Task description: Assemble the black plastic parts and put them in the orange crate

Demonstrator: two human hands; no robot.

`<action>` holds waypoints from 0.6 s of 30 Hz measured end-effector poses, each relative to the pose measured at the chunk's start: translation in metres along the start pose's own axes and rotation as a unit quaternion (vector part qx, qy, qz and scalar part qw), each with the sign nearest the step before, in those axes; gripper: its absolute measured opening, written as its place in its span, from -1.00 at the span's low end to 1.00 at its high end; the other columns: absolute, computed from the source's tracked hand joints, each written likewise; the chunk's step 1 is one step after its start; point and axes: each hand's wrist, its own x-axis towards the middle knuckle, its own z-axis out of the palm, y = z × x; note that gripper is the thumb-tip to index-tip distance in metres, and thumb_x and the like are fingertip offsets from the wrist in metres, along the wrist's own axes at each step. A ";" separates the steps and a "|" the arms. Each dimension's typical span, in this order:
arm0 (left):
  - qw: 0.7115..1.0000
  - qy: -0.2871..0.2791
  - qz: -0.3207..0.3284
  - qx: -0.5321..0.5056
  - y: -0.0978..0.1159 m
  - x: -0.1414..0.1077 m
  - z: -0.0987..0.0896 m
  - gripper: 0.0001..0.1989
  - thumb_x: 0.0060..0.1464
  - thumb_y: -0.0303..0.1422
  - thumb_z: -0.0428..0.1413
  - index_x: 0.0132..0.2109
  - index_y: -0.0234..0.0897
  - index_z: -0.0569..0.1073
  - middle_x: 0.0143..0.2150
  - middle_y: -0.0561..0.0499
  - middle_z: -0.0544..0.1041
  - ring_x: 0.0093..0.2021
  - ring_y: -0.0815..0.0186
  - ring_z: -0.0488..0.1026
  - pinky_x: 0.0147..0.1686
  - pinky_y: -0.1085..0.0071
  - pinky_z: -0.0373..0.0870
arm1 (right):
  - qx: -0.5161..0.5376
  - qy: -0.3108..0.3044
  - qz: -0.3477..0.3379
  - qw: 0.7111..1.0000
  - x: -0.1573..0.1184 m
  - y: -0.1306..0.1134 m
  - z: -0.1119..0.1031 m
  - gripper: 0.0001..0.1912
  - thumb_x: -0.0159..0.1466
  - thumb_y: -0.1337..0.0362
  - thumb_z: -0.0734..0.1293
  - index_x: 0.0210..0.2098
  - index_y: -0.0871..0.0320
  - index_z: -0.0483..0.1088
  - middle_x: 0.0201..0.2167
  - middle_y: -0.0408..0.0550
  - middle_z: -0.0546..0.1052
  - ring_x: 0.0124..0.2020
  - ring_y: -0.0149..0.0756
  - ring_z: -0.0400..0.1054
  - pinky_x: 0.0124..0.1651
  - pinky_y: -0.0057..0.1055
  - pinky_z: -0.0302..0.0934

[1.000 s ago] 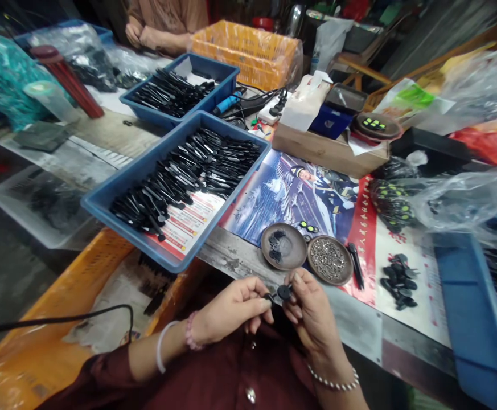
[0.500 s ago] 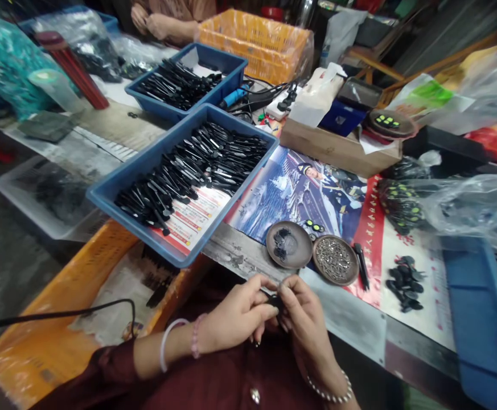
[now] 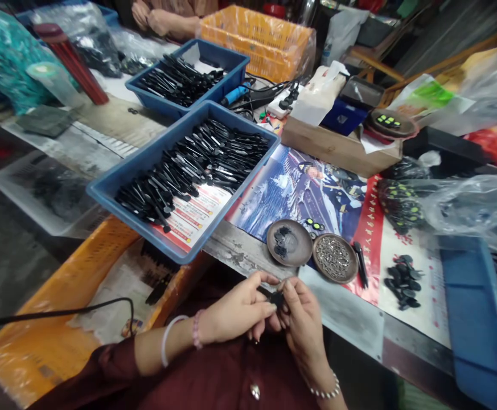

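The person's left hand [image 3: 237, 310] and right hand [image 3: 303, 313] meet in front of the chest, close to the edge of the table [image 3: 239, 247]; the left grip is closed on a small black part [image 3: 277, 298] and the right grip pinches it from the other side, apparently to keep something so small steady, though the fingertips hide whether it is one piece or two. Low on the left, below the tabletop, an orange crate [image 3: 45, 341] holds pale sheeting and dark pieces. Just beyond the hands stand two shallow dishes, likely set there for short reach: the left dish [image 3: 300, 249] has a few small black pieces, and the right dish [image 3: 354, 267] is filled with little silvery metal bits, its raised rim presumably stopping them from scattering. A heap of black parts [image 3: 403, 282] lies loose on the paper to the right, beside a blue bin [image 3: 472, 310]. Leftward, a large blue tray [image 3: 131, 222] carries slim black pieces in rows, mostly aligned, perhaps to save space, over a printed sheet [image 3: 197, 213]. Behind it a second blue tray [image 3: 154, 104] holds more, and farther back sits a yellow-orange basket [image 3: 254, 48], near a co-worker's hands [image 3: 156, 23]
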 end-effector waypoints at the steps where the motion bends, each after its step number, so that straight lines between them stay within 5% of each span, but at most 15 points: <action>1: 1.000 0.007 0.003 -0.003 -0.001 0.000 0.000 -0.63 0.18 -0.36 0.06 0.10 -0.27 0.18 -0.47 0.12 0.49 -0.72 0.55 0.26 -0.70 0.66 0.19 | -0.001 -0.001 -0.009 1.000 -0.001 0.002 0.001 -0.63 0.23 -0.02 0.40 -0.41 0.12 0.28 -0.77 -0.41 0.11 -0.80 -0.62 -0.13 -0.76 -0.68 -0.14; 8: 1.000 0.022 0.017 -0.010 -0.002 0.003 0.004 -0.65 0.17 -0.38 0.06 0.08 -0.29 0.19 -0.46 0.12 0.49 -0.69 0.54 0.27 -0.70 0.65 0.18 | -0.050 0.006 -0.031 0.998 -0.001 0.003 0.005 -0.64 0.26 -0.04 0.37 -0.39 0.12 0.28 -0.75 -0.38 0.14 -0.78 -0.58 -0.05 -0.72 -0.65 -0.11; 12: 0.999 0.021 0.015 -0.032 0.000 0.007 0.002 -0.65 0.15 -0.31 0.11 0.04 -0.30 0.23 -0.41 0.07 0.53 -0.69 0.55 0.28 -0.70 0.64 0.17 | -0.216 -0.005 -0.076 0.973 0.009 -0.023 -0.020 -0.59 0.28 -0.11 0.29 -0.34 0.14 0.37 -0.69 -0.27 0.28 -0.72 -0.48 0.12 -0.64 -0.55 0.03; 15: 0.998 0.031 0.017 -0.049 0.002 0.006 0.001 -0.68 0.13 -0.26 0.14 -0.05 -0.33 0.29 -0.37 0.00 0.57 -0.68 0.55 0.30 -0.69 0.62 0.19 | -0.414 0.096 -0.186 0.886 0.030 -0.055 -0.055 -0.61 0.33 -0.06 0.22 -0.25 0.15 0.41 -0.51 -0.09 0.45 -0.54 -0.30 0.33 -0.44 -0.40 0.21; 18: 0.997 0.036 0.014 -0.064 0.002 0.004 0.000 -0.71 0.09 -0.24 0.17 -0.16 -0.33 0.30 -0.37 -0.03 0.58 -0.68 0.56 0.29 -0.69 0.62 0.19 | -0.648 0.133 -0.204 0.721 0.058 -0.080 -0.086 -0.68 0.29 0.12 0.23 -0.11 0.21 0.42 -0.24 0.13 0.54 -0.27 -0.09 0.43 -0.24 -0.25 0.26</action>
